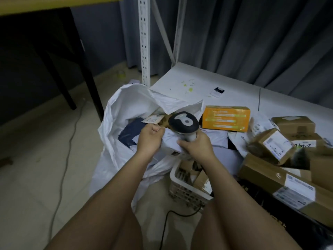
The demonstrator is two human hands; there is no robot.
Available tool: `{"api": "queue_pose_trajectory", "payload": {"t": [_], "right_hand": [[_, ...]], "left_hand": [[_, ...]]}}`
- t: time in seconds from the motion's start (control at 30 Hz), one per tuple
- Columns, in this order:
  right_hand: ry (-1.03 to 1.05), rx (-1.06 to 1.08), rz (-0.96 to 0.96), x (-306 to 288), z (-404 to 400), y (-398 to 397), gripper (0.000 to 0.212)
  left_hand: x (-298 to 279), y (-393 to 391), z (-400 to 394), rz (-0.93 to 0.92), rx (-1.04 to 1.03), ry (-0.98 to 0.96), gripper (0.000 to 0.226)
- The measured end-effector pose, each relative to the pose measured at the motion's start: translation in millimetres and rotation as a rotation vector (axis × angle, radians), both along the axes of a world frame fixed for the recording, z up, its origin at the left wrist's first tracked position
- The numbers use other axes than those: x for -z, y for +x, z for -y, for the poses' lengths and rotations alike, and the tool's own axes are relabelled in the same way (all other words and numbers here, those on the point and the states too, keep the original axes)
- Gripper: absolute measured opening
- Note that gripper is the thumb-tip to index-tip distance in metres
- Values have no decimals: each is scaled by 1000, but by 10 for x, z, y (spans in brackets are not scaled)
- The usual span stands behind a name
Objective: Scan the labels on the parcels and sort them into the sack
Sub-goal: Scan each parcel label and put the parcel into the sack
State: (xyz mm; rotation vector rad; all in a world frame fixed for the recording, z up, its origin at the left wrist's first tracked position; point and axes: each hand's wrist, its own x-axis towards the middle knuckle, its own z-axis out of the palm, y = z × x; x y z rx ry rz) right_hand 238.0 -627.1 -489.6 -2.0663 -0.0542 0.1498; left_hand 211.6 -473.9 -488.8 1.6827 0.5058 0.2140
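The left hand [150,137] pinched a small brown parcel [163,120] over the open white sack [115,112]. The right hand [195,146] gripped the scanner [183,121], its head just above the parcel.

A person's left hand [150,137] pinches a small brown parcel with a white label [158,120] over the open mouth of a white woven plastic sack [115,112], while the right hand [195,146] grips the grey handle of a black-and-white handheld barcode scanner [183,122] whose head sits just beside the parcel. Dark blue and white mailer bags [132,132] lie inside the sack. On the pale low shelf board [180,78] to the right rest an orange rectangular carton [226,118] and a heap of brown cardboard boxes [281,150] with white labels. A white slatted plastic basket [187,184] stands on the floor beneath the right forearm.
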Motion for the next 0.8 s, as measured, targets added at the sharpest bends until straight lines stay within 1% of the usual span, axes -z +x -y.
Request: {"api": "queue_pose_trajectory", "payload": {"t": [0.13,0.27,0.33,0.37,0.4,0.43,0.47,0.5,0.53,0.57,0.6,0.63,0.67,0.73,0.8], "right_hand": [[3,135,34,7,-22,65,22],[26,211,42,29,-5,127,24],[103,303,9,10,23,156,23],[205,360,-40,-1,52,172,21],[340,411,-126,-12,90,187,17],[491,446,-236,-18,131,205,15],[637,449,-355,-23,170,213,15],[763,433,-464,-12,206,222,18],[866,400,-557,-20,226,216,21],[938,362,-627,-29,240,208,25],[991,324,-674,-45,255,196,27],[1018,291,-698,-62,267,187,29],[1027,264,-706,-71,281,182,29],[982,249,-674,-69,312,188,21],[924,270,-589,-54,327,205,11]], "left_hand": [[17,-75,22,36,74,-51,23],[-7,-101,82,93,168,-82,21],[-34,-87,70,154,163,-33,12],[-60,-77,48,183,158,-9,4],[-66,-67,21,201,151,23,17],[-59,-59,-5,214,162,25,36],[-56,-44,-20,200,171,-7,54],[-70,-33,-27,156,189,-83,69],[-64,-21,-30,93,225,-165,79],[-45,-2,-30,45,277,-229,81],[-13,33,-41,14,348,-252,74],[-2,57,-52,-5,410,-239,62],[18,80,-68,-23,450,-205,56],[28,105,-86,-64,482,-174,58],[34,102,-76,-82,462,-165,53]]}}
